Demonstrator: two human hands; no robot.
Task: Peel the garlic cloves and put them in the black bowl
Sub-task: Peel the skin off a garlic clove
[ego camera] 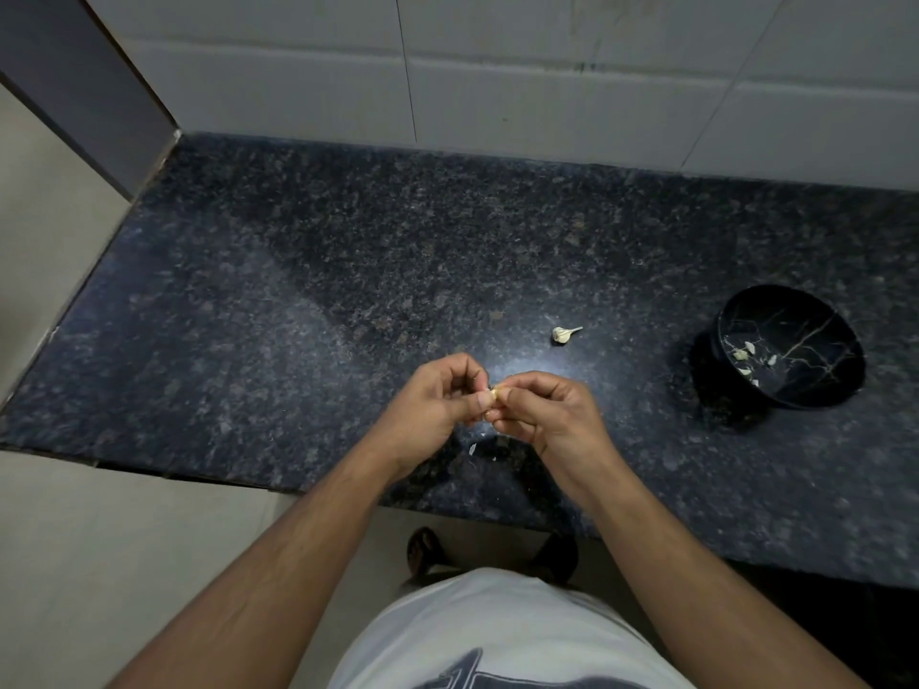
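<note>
A small pale garlic clove [495, 393] is pinched between the fingertips of both hands above the front of the dark granite counter [298, 300]. My left hand [437, 405] holds its left end and my right hand [542, 415] its right end; most of the clove is hidden by fingers. A black bowl [815, 310] with pale veining stands at the right and holds several peeled cloves [746, 354]. The garlic stem piece [563, 334] lies on the counter beyond my hands.
Bits of white peel [473, 448] lie on the counter under my hands. A tiled wall [497, 82] rises behind the counter. The counter's front edge runs below my wrists, with floor and my feet below.
</note>
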